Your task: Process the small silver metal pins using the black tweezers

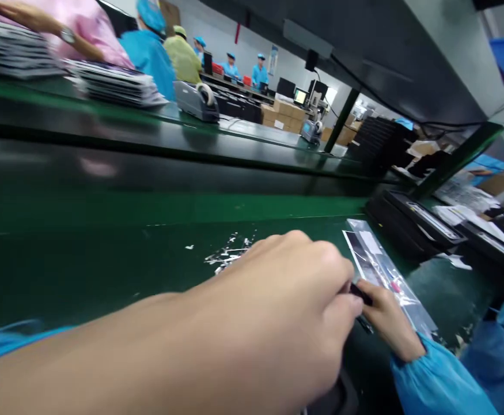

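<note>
Together, the left hand (290, 305) and right hand (387, 317) pinch a small dark item (361, 294) between closed fingertips, above the green bench (105, 253). Just beyond lies a clear plastic bag (392, 274); white scraps (230, 253) dot the surface behind the left hand.

A: Middle of the table (83, 265)?
B: Scraps (226, 256). Plastic bag (385, 271) right of them, case (411, 225) beyond the bag, to its right.
A: Behind?
B: Raised shelf (126, 129). On it, left to right: two paper stacks (116, 86), tape dispenser (196, 101), second dispenser (310, 131).
A: Past the shelf?
B: Cartons (284, 115), between the dispensers in view.
</note>
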Demonstrator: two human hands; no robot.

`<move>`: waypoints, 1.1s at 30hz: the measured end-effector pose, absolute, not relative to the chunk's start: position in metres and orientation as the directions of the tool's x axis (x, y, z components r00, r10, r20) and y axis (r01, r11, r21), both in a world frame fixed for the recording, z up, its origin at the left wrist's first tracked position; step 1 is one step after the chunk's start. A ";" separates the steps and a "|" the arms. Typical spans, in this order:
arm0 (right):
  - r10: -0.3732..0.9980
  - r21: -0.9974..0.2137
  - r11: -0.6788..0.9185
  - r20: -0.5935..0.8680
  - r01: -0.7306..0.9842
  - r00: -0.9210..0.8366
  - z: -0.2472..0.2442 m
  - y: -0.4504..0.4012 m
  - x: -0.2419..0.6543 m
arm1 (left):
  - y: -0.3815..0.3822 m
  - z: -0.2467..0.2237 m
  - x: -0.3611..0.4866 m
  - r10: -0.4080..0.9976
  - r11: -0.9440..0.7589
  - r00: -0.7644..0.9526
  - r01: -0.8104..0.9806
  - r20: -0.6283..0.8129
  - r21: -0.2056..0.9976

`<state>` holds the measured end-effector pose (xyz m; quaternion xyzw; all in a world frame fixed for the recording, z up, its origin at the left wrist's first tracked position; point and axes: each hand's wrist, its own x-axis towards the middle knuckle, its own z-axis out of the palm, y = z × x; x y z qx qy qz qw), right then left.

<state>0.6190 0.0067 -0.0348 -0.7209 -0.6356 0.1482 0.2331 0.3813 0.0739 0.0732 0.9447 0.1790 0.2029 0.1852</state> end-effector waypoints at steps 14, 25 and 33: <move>0.944 -0.832 -0.227 -0.060 0.506 0.324 -0.059 -0.028 0.635 | 0.088 -0.018 0.486 0.483 -0.724 0.871 0.452 -0.085 0.522; 0.861 -0.973 -0.176 -0.079 0.149 0.503 -0.064 -0.026 0.628 | 0.084 -0.026 0.497 0.593 -0.288 0.777 0.451 -0.213 0.845; 0.874 -0.945 -0.231 -0.097 0.231 0.477 -0.066 -0.022 0.633 | 0.089 -0.025 0.494 0.683 -0.156 0.699 0.422 -0.211 0.893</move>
